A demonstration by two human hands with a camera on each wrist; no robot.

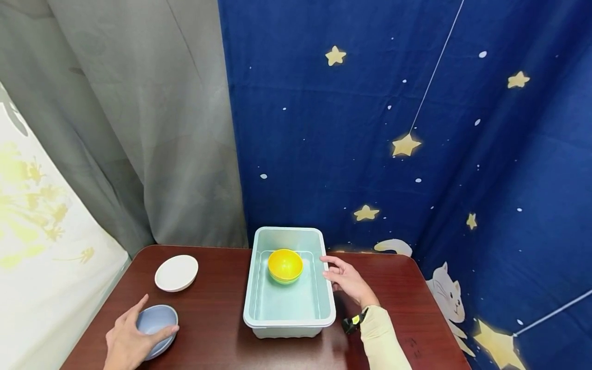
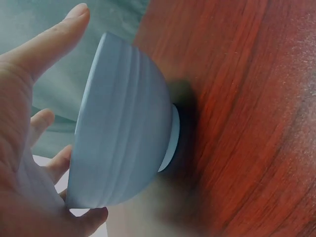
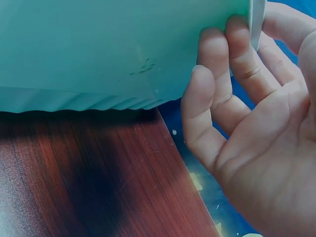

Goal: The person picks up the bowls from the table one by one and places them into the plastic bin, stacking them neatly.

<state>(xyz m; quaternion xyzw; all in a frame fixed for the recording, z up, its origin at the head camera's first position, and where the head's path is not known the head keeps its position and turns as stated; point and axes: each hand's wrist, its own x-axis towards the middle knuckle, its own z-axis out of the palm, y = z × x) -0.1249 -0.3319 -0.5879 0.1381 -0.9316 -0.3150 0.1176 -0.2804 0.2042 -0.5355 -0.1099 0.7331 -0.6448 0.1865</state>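
Observation:
My left hand is spread around a blue-grey bowl at the table's front left, thumb and forefinger on opposite sides of its rim. The left wrist view shows the bowl standing on its foot, with the upper digit apart from the rim and other fingertips right at the lower edge. At the middle stands a pale green plastic tub. My right hand holds its right rim, several fingers curled against the outer wall. Inside the tub sits a yellow bowl over a green one.
A white dish lies behind the blue-grey bowl on the dark red wooden table. Grey curtains and a blue star-patterned curtain hang behind the table's back edge. A white patterned cloth hangs at the left.

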